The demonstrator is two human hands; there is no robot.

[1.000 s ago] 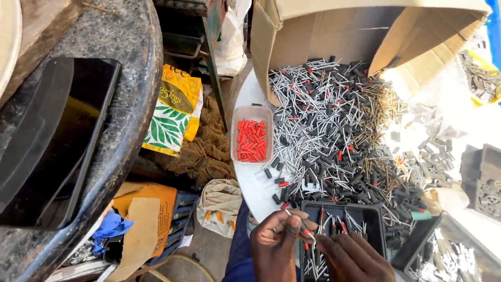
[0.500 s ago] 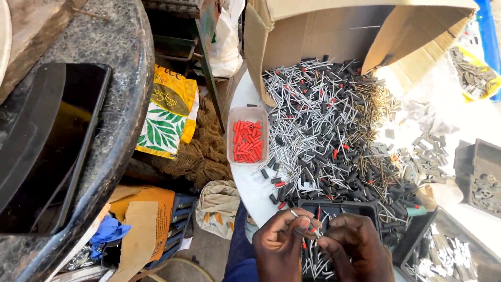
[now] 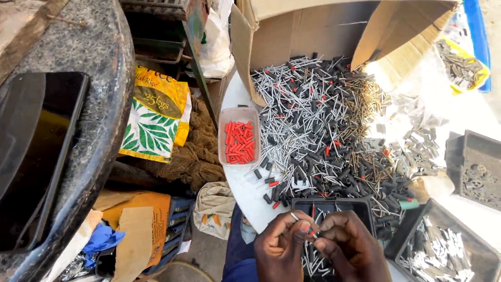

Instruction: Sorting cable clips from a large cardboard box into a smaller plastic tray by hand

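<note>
1. Pinching a thin metal pin in a narrow fingertip grip, the left hand is working directly above the black tray at the near desk edge.
2. The right hand is meeting it fingertip to fingertip, gripping the same pin's lower end.
3. Lying behind: a heap of pins, slender silver shafts with matte black sleeves.
4. Sitting left: a clear tub of red sleeves.
5. Since half a second ago, both hands are staying over the tray, fingers closing tighter together.
</note>
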